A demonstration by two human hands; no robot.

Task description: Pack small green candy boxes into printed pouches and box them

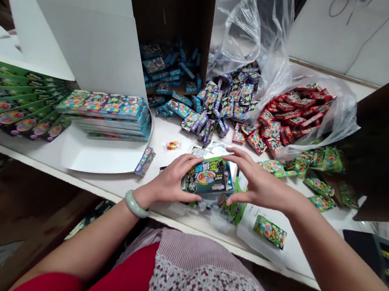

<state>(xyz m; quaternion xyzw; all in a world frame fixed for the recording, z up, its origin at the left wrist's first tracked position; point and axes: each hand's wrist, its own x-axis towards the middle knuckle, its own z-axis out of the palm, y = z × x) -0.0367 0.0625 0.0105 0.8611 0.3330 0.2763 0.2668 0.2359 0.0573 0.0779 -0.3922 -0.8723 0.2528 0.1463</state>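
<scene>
The dark green box (pixel 208 174) is above the table (pixel 163 133), near its front edge and directly before the person. The left hand (pixel 174 179) grips its left end, the fingers at the upper edge and the thumb at the lower. The right hand (pixel 263 178) is at the opposite end, its fingers and thumb spread apart around the corner; whether they touch the box cannot be determined. The left wrist carries a pale green bracelet (pixel 136 204).

Beneath the hands lie clear plastic and green-edged pieces, partly hidden. To the right, a small green box (pixel 270 232) lies near the front edge.

To the left, an open white carton (pixel 99 162), lid upright, contains a stack of multicoloured packs (pixel 112 108). A small purple box (pixel 145 161) touches its right side, and a sachet of sweets (pixel 172 145) lies nearby. Green and black boxes (pixel 11 109) are fanned out at far left.

Toward the back, small blue boxes (pixel 173 68) fill the bottom of a dark carton and spill out. Beside them are heaped purple boxes (pixel 238 88), then red boxes (pixel 296 110) in a clear plastic bag (pixel 347 110). Green packets (pixel 325 159) lie right of the red ones.
</scene>
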